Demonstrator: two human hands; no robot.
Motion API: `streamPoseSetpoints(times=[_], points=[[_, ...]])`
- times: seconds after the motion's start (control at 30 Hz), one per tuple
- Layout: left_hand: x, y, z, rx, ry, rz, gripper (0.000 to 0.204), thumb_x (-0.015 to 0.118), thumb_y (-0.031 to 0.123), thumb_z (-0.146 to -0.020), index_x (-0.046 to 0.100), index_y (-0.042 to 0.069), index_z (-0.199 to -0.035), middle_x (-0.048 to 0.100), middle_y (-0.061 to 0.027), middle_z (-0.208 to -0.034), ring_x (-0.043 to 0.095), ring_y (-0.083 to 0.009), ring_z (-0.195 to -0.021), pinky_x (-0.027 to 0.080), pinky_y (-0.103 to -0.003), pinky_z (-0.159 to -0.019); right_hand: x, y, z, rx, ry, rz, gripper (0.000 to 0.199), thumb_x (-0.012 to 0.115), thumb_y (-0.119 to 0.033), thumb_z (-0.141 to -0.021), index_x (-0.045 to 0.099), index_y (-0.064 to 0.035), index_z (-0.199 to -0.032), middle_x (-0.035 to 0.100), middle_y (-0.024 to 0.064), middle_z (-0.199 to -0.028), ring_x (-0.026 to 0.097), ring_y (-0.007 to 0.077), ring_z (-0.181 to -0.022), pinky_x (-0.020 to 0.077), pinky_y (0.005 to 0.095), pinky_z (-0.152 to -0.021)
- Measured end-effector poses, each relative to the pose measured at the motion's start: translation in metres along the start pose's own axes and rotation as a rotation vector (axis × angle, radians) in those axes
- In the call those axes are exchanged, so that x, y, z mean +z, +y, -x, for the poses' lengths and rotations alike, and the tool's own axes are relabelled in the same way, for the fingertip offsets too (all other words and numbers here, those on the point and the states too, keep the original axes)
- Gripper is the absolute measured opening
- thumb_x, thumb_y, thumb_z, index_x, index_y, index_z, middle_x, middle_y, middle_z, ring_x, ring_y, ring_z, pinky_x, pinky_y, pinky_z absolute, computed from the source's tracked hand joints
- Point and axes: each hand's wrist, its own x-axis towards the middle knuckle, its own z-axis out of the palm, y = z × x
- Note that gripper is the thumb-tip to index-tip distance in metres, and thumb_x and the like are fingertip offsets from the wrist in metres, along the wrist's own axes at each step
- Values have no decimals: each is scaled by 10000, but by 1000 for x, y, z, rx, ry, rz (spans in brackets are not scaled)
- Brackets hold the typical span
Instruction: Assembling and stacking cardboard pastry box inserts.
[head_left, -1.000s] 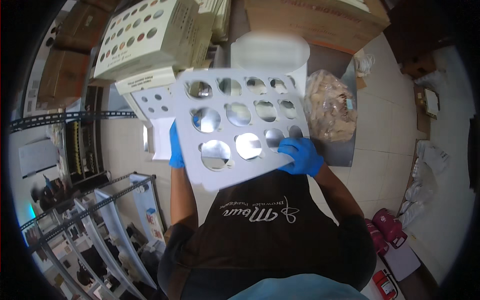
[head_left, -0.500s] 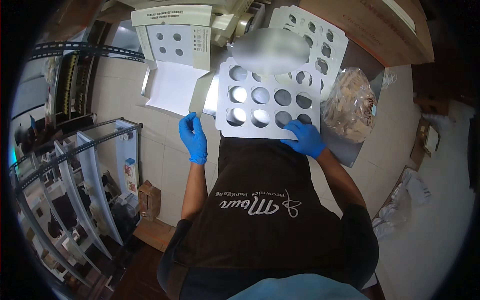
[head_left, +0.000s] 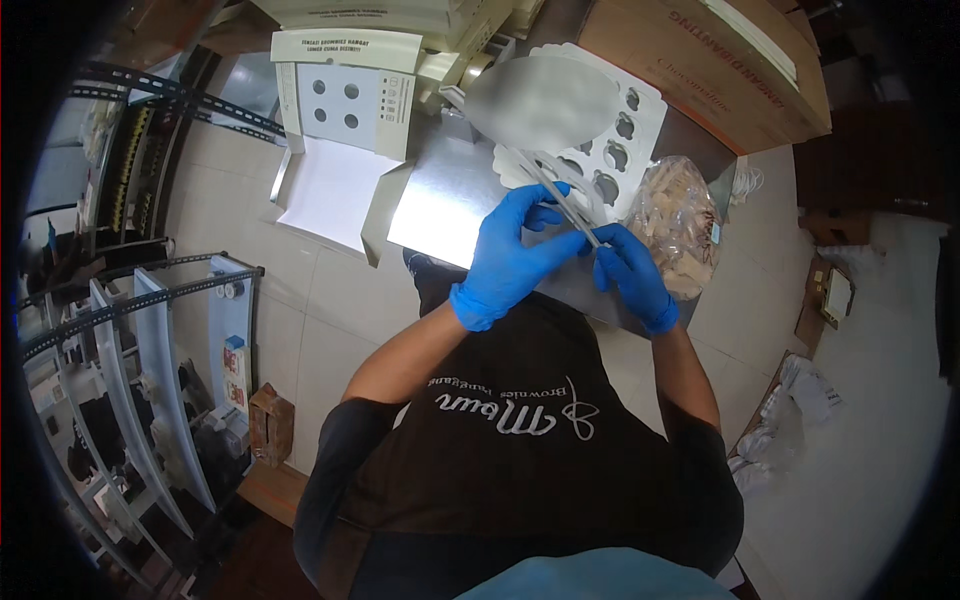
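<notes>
Both my gloved hands are closed on white cardboard inserts point(head_left: 566, 203), which stand tilted on edge above the metal table. My left hand point(head_left: 508, 255) grips their near-left side, the thumb and fingers around the edge. My right hand point(head_left: 636, 278) pinches their near corner. Seen almost edge-on, the inserts look like thin strips, and I cannot tell how many there are. Just behind them lies another white insert with cut-out holes point(head_left: 640, 110), partly covered by a blurred oval patch. An open cardboard box point(head_left: 330, 195) with a holed lid panel sits to the left.
The metal table point(head_left: 432, 205) shows between the box and my hands. A clear bag of wooden pieces point(head_left: 675, 230) lies at its right edge. Behind stands a large brown carton point(head_left: 705, 65). Shelving with white panels point(head_left: 160, 360) fills the left side.
The holed inserts that lay flat before me are now tilted up on edge. My left hand has come over from the box's flap to grip them, joining my right hand.
</notes>
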Motion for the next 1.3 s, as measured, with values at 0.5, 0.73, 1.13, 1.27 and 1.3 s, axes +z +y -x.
streamPoseSetpoints(times=[0.5, 0.73, 1.13, 1.27, 1.3], points=[[17, 7, -21, -116, 113, 251, 344, 658, 66, -815, 606, -28, -1142, 671, -94, -959, 624, -104, -804, 506, -235, -713, 6, -34, 5, -34, 168, -196, 329, 355, -264, -995, 483, -1, -1144, 582, 107, -1007, 605, 158, -671, 488, 271, -627], [8, 2, -23, -42, 34, 290, 342, 559, 52, -862, 561, -13, -1198, 645, -83, -1041, 579, -79, -837, 462, -218, -740, 2, -20, -1, -105, 204, -262, 288, 392, -230, -989, 497, -4, -1134, 600, 83, -1035, 582, 130, -690, 491, 254, -651], [15, 2, -30, -156, 42, 283, 467, 713, 64, -760, 499, -15, -1168, 639, -126, -920, 639, -151, -695, 513, -252, -596, 36, -6, -8, -94, 231, -271, 257, 458, -202, -968, 482, 11, -1109, 592, 122, -1055, 652, 183, -760, 517, 250, -632], [12, 1, -33, -148, 62, 254, 455, 701, 53, -762, 501, -21, -1164, 637, -122, -939, 638, -145, -722, 514, -256, -623, 36, -8, -16, -77, 210, -363, 255, 466, -204, -964, 487, 13, -1096, 587, 121, -1046, 662, 203, -785, 543, 268, -667], [11, 1, -34, -125, 64, 246, 455, 698, 48, -760, 502, -23, -1164, 633, -121, -960, 634, -140, -738, 513, -257, -645, 36, -9, -17, -77, 210, -365, 255, 466, -204, -964, 487, 13, -1096, 587, 121, -1046, 662, 203, -785, 543, 268, -667]])
